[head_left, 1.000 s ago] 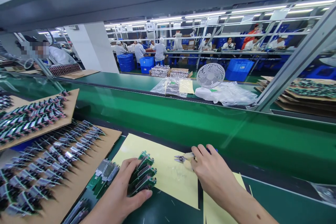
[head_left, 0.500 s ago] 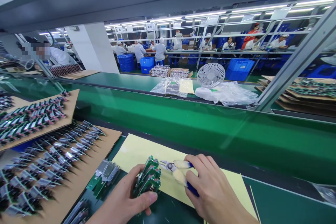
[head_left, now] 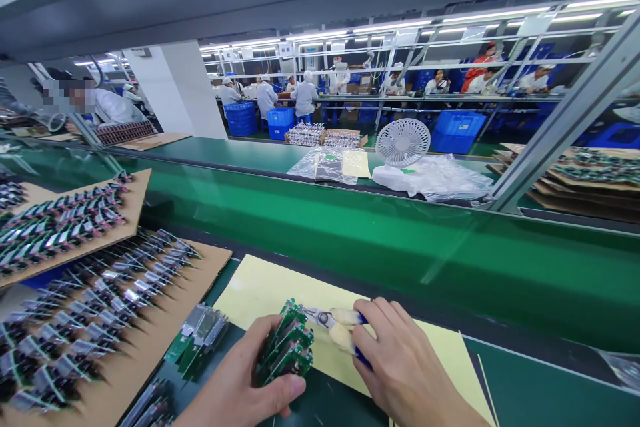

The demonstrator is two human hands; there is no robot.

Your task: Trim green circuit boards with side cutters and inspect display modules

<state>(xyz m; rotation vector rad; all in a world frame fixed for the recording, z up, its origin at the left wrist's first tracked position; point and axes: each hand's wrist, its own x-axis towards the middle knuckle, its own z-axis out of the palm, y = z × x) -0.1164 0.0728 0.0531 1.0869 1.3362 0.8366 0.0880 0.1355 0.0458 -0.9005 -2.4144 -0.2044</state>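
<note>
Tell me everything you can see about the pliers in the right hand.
The pliers are small, with slim, metallic-looking jaws, a round pivot and two spread handles, cream near the pivot and blue farther back. They sit in the grip of the right hand, above the yellow sheet, jaws pointing left at the green circuit boards in the left hand. The tips are right at the boards' edge; whether they touch is unclear.
</note>
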